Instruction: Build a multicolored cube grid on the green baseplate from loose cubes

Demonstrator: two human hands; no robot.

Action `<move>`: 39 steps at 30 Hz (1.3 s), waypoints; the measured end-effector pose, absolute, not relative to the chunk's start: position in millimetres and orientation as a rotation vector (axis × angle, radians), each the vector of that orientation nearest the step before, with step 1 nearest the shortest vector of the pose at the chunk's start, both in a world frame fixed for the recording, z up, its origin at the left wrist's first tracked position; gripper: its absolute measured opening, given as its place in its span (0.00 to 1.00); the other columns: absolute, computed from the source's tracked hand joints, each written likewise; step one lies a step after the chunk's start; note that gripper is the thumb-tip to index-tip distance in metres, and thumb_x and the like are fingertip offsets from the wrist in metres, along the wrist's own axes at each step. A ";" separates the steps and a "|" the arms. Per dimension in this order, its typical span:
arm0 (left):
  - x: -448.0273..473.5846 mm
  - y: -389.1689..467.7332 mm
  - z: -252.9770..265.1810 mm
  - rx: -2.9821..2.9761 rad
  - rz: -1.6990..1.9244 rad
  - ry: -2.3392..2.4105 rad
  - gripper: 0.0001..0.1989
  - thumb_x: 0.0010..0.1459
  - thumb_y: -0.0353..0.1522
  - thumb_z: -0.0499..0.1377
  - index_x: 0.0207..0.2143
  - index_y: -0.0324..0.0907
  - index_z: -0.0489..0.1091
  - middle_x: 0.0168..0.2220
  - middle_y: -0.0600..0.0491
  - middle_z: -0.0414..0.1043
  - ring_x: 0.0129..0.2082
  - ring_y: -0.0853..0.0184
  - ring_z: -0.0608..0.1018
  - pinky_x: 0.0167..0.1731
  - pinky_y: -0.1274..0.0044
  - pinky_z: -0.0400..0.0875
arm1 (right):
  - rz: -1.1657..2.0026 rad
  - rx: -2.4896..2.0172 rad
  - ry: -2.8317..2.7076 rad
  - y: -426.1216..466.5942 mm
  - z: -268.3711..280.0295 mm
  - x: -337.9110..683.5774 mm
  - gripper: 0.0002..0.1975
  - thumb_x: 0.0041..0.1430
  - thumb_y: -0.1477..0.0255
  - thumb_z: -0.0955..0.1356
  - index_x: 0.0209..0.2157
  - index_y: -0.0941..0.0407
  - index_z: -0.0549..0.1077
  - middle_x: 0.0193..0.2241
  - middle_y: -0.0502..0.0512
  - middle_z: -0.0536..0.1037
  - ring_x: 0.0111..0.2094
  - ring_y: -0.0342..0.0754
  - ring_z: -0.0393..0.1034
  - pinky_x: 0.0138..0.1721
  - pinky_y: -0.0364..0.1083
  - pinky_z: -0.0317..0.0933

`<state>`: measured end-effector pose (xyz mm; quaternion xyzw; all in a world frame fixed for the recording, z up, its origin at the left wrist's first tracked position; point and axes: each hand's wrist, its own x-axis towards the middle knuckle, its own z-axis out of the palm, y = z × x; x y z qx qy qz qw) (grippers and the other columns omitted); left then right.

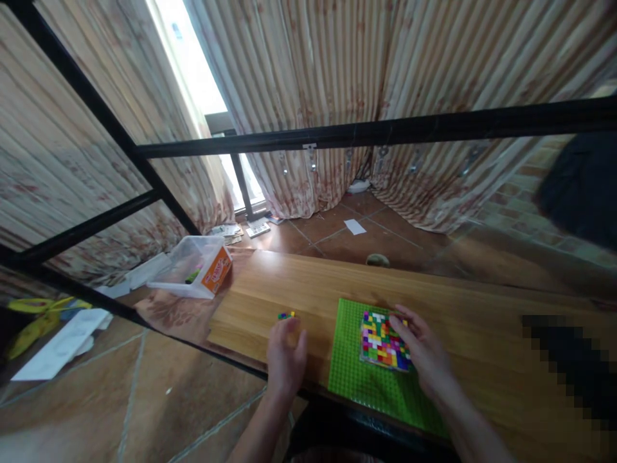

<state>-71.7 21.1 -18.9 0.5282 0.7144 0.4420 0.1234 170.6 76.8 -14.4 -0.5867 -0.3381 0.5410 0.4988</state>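
A green studded baseplate (pixel 347 360) lies at the front of the wooden table. On it sits a flat, roughly square block of many-coloured toy bricks (pixel 380 341), with what looks like a clear rim at its lower edge. My right hand (pixel 429 350) holds this block at its right side, thumb over the top; the fingers partly hide that edge. Left of the baseplate, a few small loose bricks (pixel 287 316) in green, blue and yellow lie on the wood. My left hand (pixel 285 360) is just in front of them, thumb and fingers apart, with nothing visible between them.
A clear plastic bin (pixel 178 263) with an orange label stands beyond the table's left end. The wooden tabletop (pixel 289 276) runs to the right, where a dark pixelated patch covers part of it. Black metal bars (pixel 337 135) cross in front of striped curtains (pixel 308 64). Papers (pixel 62 347) lie around.
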 end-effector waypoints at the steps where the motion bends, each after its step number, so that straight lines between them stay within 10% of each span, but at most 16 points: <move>1: -82.9 17.9 -20.7 1.516 1.235 2.169 0.09 0.54 0.31 0.57 0.39 0.39 0.69 0.37 0.48 0.72 0.40 0.60 0.74 0.44 0.65 0.69 | 1.285 -1.413 -0.806 76.0 -15.4 171.8 0.29 0.43 0.58 0.73 0.48 0.51 0.71 0.42 0.51 0.77 0.40 0.49 0.74 0.38 0.44 0.69; 17: -105.0 29.5 -21.8 1.641 0.889 2.382 0.08 0.57 0.33 0.53 0.30 0.42 0.71 0.32 0.49 0.71 0.37 0.59 0.73 0.40 0.68 0.65 | 1.005 -1.548 -0.908 55.7 -6.3 189.2 0.28 0.48 0.55 0.71 0.49 0.52 0.71 0.47 0.55 0.75 0.48 0.53 0.70 0.50 0.53 0.62; 39: -5.7 25.0 31.0 1.084 0.897 1.074 0.14 0.53 0.41 0.60 0.30 0.37 0.72 0.26 0.55 0.72 0.28 0.71 0.71 0.32 0.79 0.64 | 0.615 -1.221 -1.871 16.7 29.7 156.6 0.09 0.63 0.67 0.64 0.37 0.49 0.76 0.38 0.52 0.75 0.42 0.48 0.69 0.43 0.47 0.66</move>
